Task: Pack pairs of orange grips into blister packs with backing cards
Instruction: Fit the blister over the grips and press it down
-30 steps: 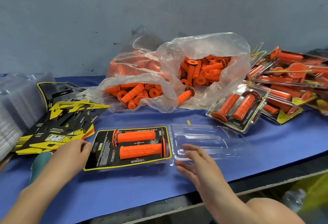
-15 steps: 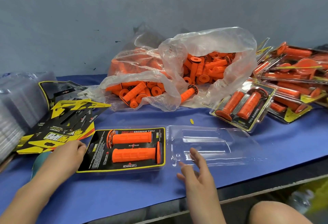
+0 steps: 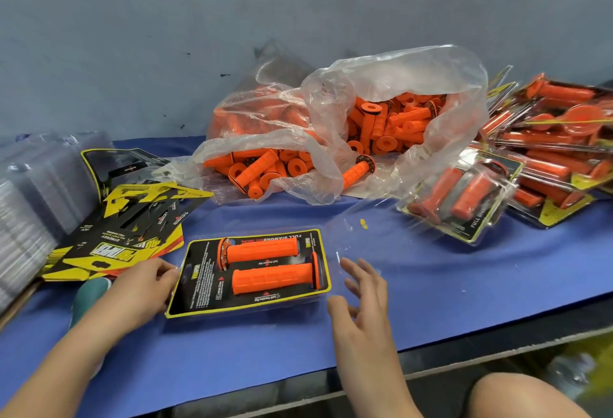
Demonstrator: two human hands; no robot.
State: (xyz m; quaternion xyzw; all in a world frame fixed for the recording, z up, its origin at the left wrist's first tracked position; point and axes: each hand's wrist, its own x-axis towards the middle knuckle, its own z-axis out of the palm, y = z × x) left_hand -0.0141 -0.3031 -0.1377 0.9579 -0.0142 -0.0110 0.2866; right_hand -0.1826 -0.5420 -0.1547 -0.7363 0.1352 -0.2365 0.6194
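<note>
The left hand [image 3: 146, 288] grips the 9 o'clock end of the blister pack [image 3: 199, 285] while the right hand [image 3: 361, 298], fingers spread and empty, hovers just off its 3 o'clock end, so the pack and its two orange grips [image 3: 272, 278] lie 9-to-3 between them.

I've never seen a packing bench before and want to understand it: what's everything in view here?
Blister pack with black-and-yellow backing card: one, front centre, holding two orange ribbed grips.
Clear plastic bag: one, behind it, full of loose orange grips.
Loose black-and-yellow cards: fanned stack, left.
Clear blister shells: stack, far left.
Filled packs: pile, orange and clear, right.
Blue table cover: one, under everything.
Left hand: one, grips the pack's left edge.
Right hand: one, open, beside the pack's right edge.
</note>
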